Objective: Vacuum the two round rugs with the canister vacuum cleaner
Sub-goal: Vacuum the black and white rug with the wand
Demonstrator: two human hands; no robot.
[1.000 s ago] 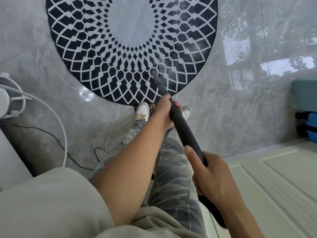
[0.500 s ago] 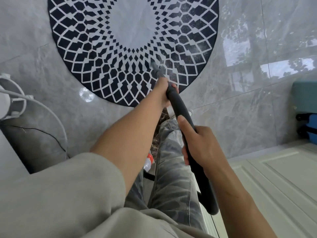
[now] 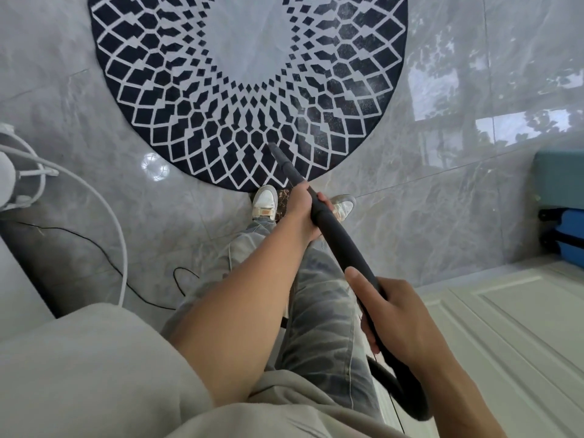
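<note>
Round rug (image 3: 189, 90): it lies flat on the grey marble floor (image 3: 442, 216) and fills the upper middle of the frame. It is dark with a white diamond pattern and a plain pale centre.
Vacuum tube (image 3: 335, 235): a black tube that runs slanted from the lower right of the frame up to the centre.
Nozzle tip (image 3: 275, 148): narrow, over the lower part of the rug, near its edge. I cannot tell if it really touches the pile.
Left hand (image 3: 301, 213): at the centre of the frame, on the forward part of the tube. The grip is clamped on the tube, with the fingers wrapped around it.
Right hand (image 3: 398, 324): in the lower right, further back on the tube. The grip is also clamped on it, with the thumb laid along the top.
Shoes (image 3: 264, 202): two pale sneakers on the floor, just beside the rug's lower edge.
White hose (image 3: 117, 222): it curves over the floor at the left.
Thin black cord (image 3: 94, 245): on the floor at the left, and it crosses under the hose.
Blue suitcase (image 3: 565, 235): at the right edge.
White panelled door (image 3: 505, 327): in the lower right.
</note>
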